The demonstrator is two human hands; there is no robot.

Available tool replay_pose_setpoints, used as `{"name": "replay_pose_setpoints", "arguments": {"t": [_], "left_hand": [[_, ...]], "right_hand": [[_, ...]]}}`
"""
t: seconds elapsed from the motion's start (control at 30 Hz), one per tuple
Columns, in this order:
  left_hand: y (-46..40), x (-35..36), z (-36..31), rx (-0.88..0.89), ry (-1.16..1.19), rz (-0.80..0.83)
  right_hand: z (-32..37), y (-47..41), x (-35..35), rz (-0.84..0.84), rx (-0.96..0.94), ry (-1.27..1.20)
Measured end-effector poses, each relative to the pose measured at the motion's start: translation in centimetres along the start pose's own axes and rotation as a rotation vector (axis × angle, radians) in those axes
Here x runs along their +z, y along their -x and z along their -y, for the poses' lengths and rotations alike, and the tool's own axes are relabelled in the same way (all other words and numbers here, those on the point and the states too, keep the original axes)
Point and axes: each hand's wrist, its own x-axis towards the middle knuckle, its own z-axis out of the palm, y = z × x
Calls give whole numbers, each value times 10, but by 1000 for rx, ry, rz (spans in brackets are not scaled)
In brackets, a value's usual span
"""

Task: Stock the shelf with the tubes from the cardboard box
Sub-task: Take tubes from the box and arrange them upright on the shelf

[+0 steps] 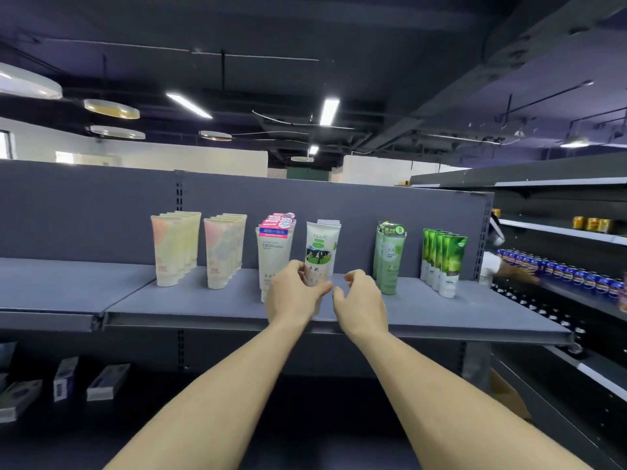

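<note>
A white tube with a cow picture (320,252) stands upright on the grey shelf (210,308), at the front of a short row of like tubes. My left hand (293,293) is closed around its lower part. Just to the right, my right hand (361,300) hovers with fingers curled and apart, holding nothing. Other rows of tubes stand on the same shelf: pastel tubes (174,247), a second pastel row (224,251), white tubes with pink tops (273,254), pale green tubes (389,257) and bright green tubes (444,259). A corner of the cardboard box (509,395) shows low on the right.
Small boxed goods (64,378) lie on the lower shelf at the left. To the right stands another shelving unit with blue cans (559,271) and gold cans (592,224); another person's hand (519,274) reaches toward the blue cans.
</note>
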Motion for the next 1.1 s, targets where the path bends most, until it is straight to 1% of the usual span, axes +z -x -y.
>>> {"name": "replay_pose_setpoints", "arguments": {"t": [0.2, 0.33, 0.73, 1.1], "left_hand": [[-16, 57, -14, -74, -80, -88], [-29, 78, -13, -109, -130, -90], [-77, 118, 7, -107, -131, -49], [-100, 131, 19, -132, -186, -42]], "right_hand": [[-46, -49, -14, 54, 9, -8], [-58, -69, -7, 106, 1, -24], [-70, -110, 17, 109, 3, -13], [-73, -112, 33, 89, -12, -10]]}}
